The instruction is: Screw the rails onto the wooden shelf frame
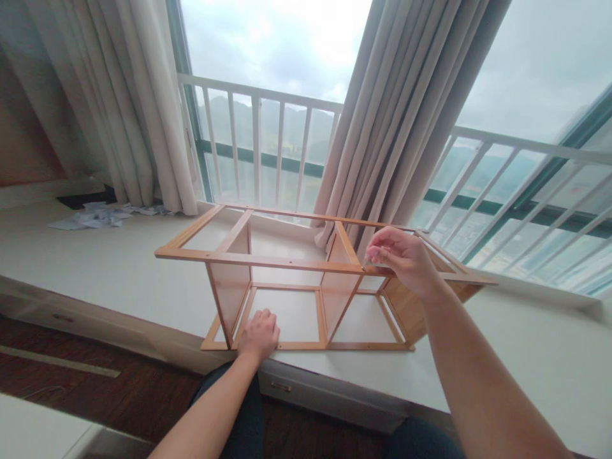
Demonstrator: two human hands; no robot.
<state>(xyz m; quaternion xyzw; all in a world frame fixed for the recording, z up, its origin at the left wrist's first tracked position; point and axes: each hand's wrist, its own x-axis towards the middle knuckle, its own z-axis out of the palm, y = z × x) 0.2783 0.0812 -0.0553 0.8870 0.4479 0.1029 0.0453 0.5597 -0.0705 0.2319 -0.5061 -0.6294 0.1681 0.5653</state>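
A light wooden shelf frame [268, 258] stands on the wide white window ledge [109, 268], with two upright divider panels between its top and bottom frames. My left hand [259, 335] rests fingers-down on the frame's lower front rail, pressing it against the ledge. My right hand [404, 258] is up at the top front rail, near the right divider, thumb and fingers pinched together on something small at the rail; what it pinches is too small to tell. The right end panel [411, 309] leans outward at an angle.
Crumpled papers [98, 215] lie at the far left of the ledge by the curtains [119, 108]. Another curtain [396, 115] hangs behind the frame. A white railing [268, 146] runs outside the windows. Drawers [287, 386] sit under the ledge, above dark wooden floor [119, 389].
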